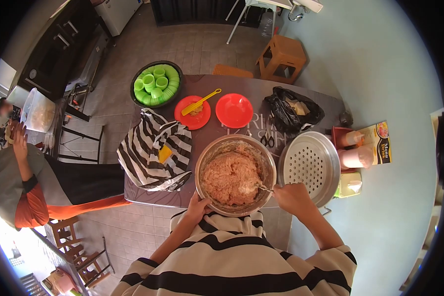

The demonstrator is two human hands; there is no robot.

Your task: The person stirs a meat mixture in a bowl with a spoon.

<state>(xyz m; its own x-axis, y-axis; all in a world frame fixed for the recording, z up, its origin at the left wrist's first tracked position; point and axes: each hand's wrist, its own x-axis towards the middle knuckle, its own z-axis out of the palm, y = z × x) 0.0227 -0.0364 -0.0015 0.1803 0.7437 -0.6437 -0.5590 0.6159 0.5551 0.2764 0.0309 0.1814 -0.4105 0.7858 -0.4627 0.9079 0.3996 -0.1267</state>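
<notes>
A large metal bowl (201, 163) stands at the near edge of the table, holding a pinkish, minced-meat-like mixture (229, 175). At its lower left, my left hand (197, 207) grips the rim, some of its fingers hidden below. On the opposite side, my right hand (292, 197) is closed around the handle of a metal spoon (265, 188). The spoon's head is sunk in the mixture beside a paler lump, so its shape is hidden. A perforated metal steamer tray (305, 167) sits just right of the bowl.
Beyond the bowl are scissors (267, 139), a black plastic bag (293, 111), a red plate (234, 110), and another red plate (181, 117) with a yellow spatula (201, 102). Left are a striped bag (153, 148) and green cups (158, 81). Another person (27, 177) stands at left.
</notes>
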